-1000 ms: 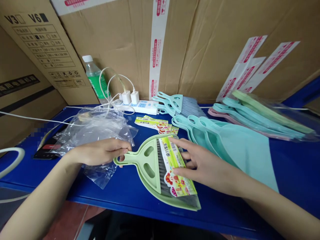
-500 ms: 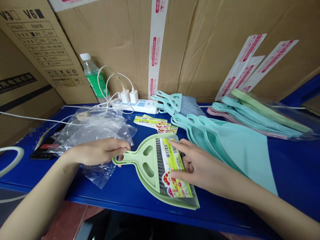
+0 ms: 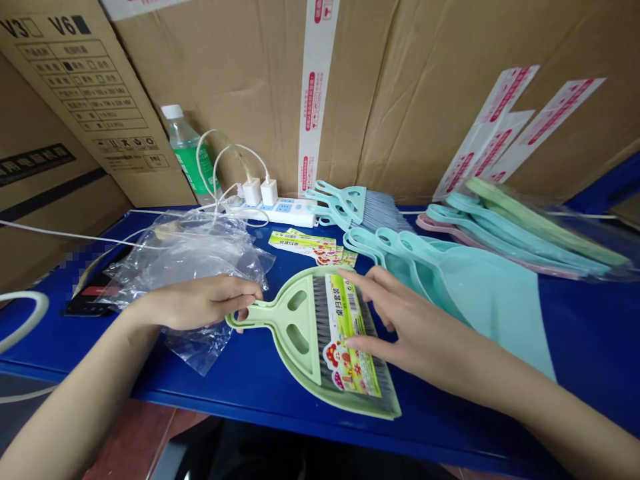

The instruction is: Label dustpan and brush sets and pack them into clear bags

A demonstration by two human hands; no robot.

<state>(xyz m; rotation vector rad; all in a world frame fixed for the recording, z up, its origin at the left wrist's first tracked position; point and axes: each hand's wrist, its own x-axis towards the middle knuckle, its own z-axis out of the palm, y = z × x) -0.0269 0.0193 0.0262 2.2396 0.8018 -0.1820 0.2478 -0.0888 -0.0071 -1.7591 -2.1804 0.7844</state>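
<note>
My left hand (image 3: 220, 303) pinches the handle end of a pale green dustpan (image 3: 330, 400) and the matching green hand brush (image 3: 283, 320) lying in it. The brush's grey bristles point right. A yellow-green printed label card (image 3: 357, 347) with mushroom pictures lies across the bristles. My right hand (image 3: 390, 307) is open, its thumb and fingers apart over the card; fingertips are at its top edge and near its middle. Behind that hand lies a stack of light blue dustpans (image 3: 493, 293), partly covered by my arm.
Clear plastic bags (image 3: 190, 260) lie at left, beside a dark phone-like object (image 3: 85, 303). Further back are a bottle (image 3: 190, 153), a power strip (image 3: 295, 213), more label cards (image 3: 307, 247) and blue brushes (image 3: 360, 207). Bagged dustpans (image 3: 540, 227) lie at back right. Cardboard boxes (image 3: 240, 87) wall the back.
The label card has shifted and turned slightly on the bristles. My right hand has moved a little right and its fingers have opened more. My left hand keeps its hold.
</note>
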